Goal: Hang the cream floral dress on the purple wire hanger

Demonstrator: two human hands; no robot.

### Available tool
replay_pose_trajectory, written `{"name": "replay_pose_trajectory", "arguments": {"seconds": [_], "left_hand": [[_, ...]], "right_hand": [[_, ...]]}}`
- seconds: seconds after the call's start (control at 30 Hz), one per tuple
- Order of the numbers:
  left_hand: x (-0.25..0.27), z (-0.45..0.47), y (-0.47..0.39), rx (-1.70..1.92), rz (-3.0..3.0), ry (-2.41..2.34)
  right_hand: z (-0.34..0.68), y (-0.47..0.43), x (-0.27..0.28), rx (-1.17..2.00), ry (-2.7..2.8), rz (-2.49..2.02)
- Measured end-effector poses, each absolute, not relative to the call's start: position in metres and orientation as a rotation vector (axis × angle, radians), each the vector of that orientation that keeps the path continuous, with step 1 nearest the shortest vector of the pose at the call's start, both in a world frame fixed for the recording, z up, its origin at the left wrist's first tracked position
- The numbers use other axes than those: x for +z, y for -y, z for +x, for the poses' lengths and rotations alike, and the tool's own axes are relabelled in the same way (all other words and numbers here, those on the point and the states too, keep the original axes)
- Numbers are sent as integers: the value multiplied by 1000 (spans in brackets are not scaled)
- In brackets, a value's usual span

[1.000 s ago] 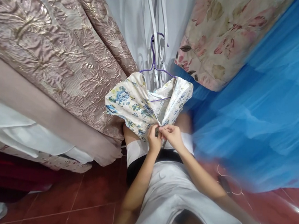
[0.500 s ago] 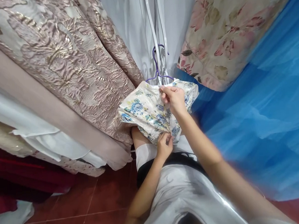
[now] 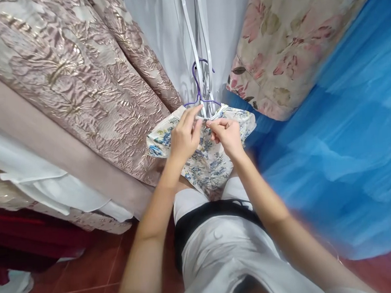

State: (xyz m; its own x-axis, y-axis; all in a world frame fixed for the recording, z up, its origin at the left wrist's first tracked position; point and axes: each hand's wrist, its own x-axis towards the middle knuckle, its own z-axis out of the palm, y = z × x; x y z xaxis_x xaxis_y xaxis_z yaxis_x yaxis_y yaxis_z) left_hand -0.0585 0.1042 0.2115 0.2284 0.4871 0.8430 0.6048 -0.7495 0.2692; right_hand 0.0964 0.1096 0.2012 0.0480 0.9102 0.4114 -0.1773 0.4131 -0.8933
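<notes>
A white blouse (image 3: 207, 165) with blue flowers hangs on a purple hanger (image 3: 197, 84) in front of me. My left hand (image 3: 185, 136) is at the left side of its neckline, the edge of the cloth between thumb and fingers. Close beside it, my right hand (image 3: 227, 134) pinches the neckline near its middle, fingers curled in. Whatever small part lies between the fingertips is hidden. The lower part of the blouse droops over my legs.
White straps (image 3: 204, 38) hang down by the hanger hook. Pink-gold brocade cloth (image 3: 77, 83) hangs on the left. On the right are a floral cream garment (image 3: 285, 46) and blue fabric (image 3: 344, 163). Red floor tiles (image 3: 78, 284) show below left.
My left hand has let go of the blouse's lower edge and moved up to the neckline beside my right hand. My right hand still grips near the neckline.
</notes>
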Motion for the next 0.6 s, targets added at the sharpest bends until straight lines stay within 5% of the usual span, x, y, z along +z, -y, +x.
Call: {"name": "replay_pose_trajectory", "arguments": {"seconds": [0.13, 0.4, 0.6], "left_hand": [[236, -54, -125, -1319, -2492, 1077], [265, -118, -137, -1814, -2079, 1141], [198, -216, -164, -2198, -1811, 1456]], "right_hand": [[89, -120, 197, 973, 1242, -760], [77, -94, 148, 1132, 1335, -900], [88, -54, 106, 1287, 1353, -949]]}}
